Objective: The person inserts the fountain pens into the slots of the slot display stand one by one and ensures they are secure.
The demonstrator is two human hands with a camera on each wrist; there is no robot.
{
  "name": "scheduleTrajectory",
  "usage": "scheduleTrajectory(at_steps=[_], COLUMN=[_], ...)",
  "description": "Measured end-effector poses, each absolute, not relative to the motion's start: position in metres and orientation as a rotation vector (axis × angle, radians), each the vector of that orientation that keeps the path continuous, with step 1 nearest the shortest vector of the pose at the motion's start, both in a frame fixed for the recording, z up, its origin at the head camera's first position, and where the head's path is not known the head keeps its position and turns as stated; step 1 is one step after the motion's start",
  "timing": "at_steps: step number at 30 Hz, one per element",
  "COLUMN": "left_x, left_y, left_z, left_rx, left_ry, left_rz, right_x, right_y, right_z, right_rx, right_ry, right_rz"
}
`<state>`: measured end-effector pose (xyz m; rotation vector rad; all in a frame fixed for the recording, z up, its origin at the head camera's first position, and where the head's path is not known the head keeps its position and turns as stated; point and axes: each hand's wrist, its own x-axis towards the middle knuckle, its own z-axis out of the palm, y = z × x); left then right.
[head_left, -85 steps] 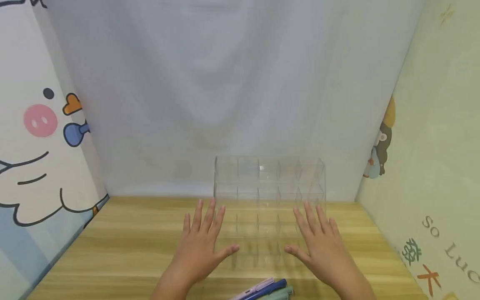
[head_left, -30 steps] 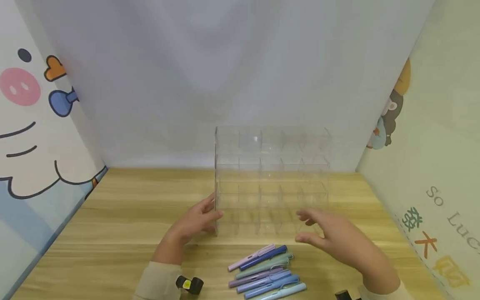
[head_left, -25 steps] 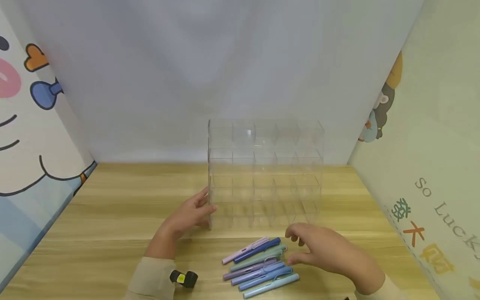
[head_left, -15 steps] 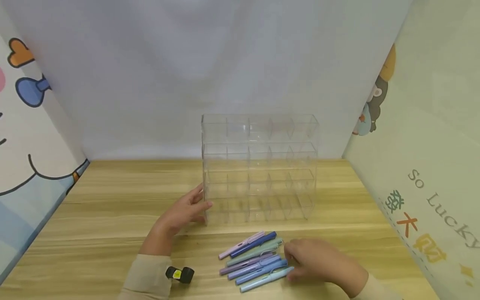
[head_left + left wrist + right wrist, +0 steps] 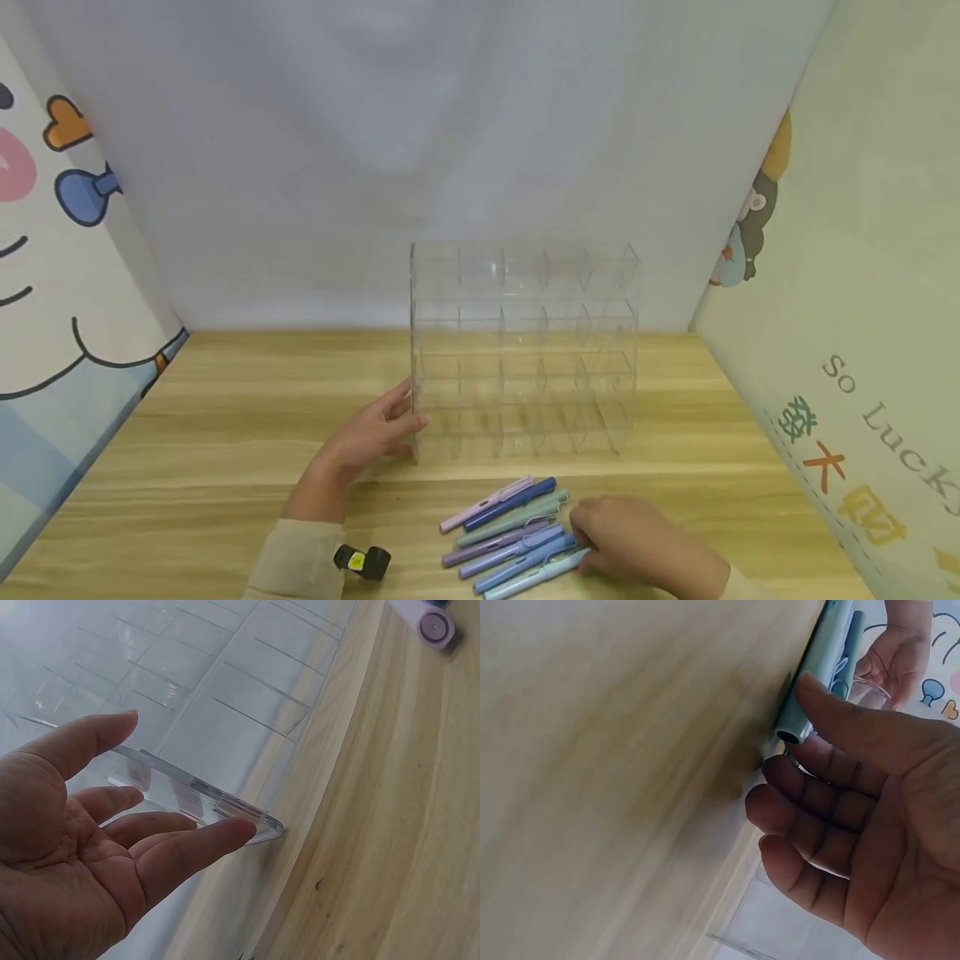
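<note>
Compartment rack (image 5: 522, 319) on counter (image 5: 247, 433), curtain (image 5: 450, 150) behind; left panel (image 5: 45, 333), right panel (image 5: 862, 250) flanking. Pens (image 5: 498, 542) side by side before rack. Left hand (image 5: 367, 437) at rack's left side. Right hand (image 5: 637, 537): fingers (image 5: 832, 761) at nearest pen's right end.

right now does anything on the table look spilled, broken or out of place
Nothing stands out as spilled or broken. The clear compartmented organizer stands upright, the left hand at its side; the pens in front lie side by side, slanted, merely staggered at the ends.
</note>
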<state>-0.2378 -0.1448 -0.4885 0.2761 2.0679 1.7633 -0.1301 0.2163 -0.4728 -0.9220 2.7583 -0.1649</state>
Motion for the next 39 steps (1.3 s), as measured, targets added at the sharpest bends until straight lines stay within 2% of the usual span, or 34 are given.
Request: scheduleTrajectory(at_steps=[7,25,34,39], left_x=[-0.237,-0.239,-0.240,-0.239], left_y=[-0.146,-0.146,-0.146,-0.147], left_z=[-0.489,-0.491,-0.490,-0.491], left_rx=[0.284,0.301,0.303,0.306], left_ry=[2.078,2.074,2.076,2.081], left_rz=[1.776,1.781,1.792,1.788], right_x=[-0.132,-0.144,-0.154,-0.163], right_y=[0.219,0.233,0.222,0.220], right_z=[-0.471,-0.455,-0.448,-0.442], right_rx=[-0.951,-0.890,-1.006,-1.042], right_ry=[2.682,2.341,1.989,1.864], right_rz=[-0.268,-1.001,-1.533,-1.678])
